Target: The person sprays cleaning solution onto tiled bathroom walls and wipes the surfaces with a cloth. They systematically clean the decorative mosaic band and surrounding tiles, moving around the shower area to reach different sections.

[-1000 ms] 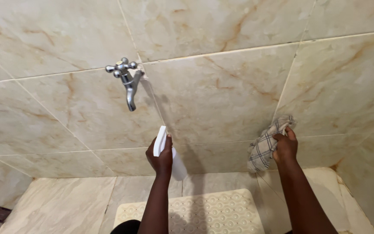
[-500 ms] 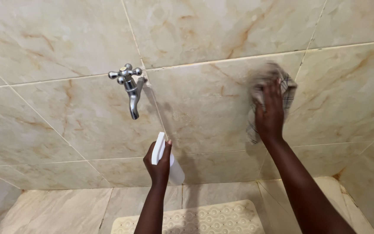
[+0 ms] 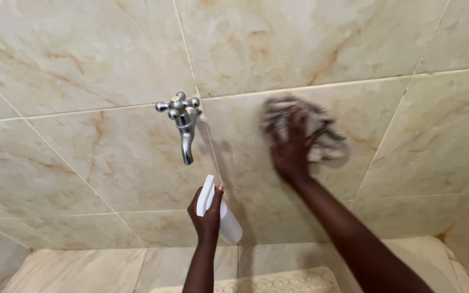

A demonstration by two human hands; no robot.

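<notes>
My right hand (image 3: 290,145) presses a checked cloth (image 3: 321,133) (blurred, apparently mid-swipe) flat to the tiled wall (image 3: 109,54). My left hand (image 3: 206,214), fingers closed, holds a white spray bottle (image 3: 221,217) below the tap (image 3: 183,122). I judge a wide swipe could knock that tap.

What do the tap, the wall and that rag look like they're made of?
The tap looks like chrome-plated metal: silvery, mirror-bright highlights. The wall seems glazed ceramic tile printed to look like beige marble, given its sheen, its veins and its straight grout lines; real stone cannot be ruled out. The rag under the right hand appears to be soft woven cloth, crumpled, though motion blurs it.
</notes>
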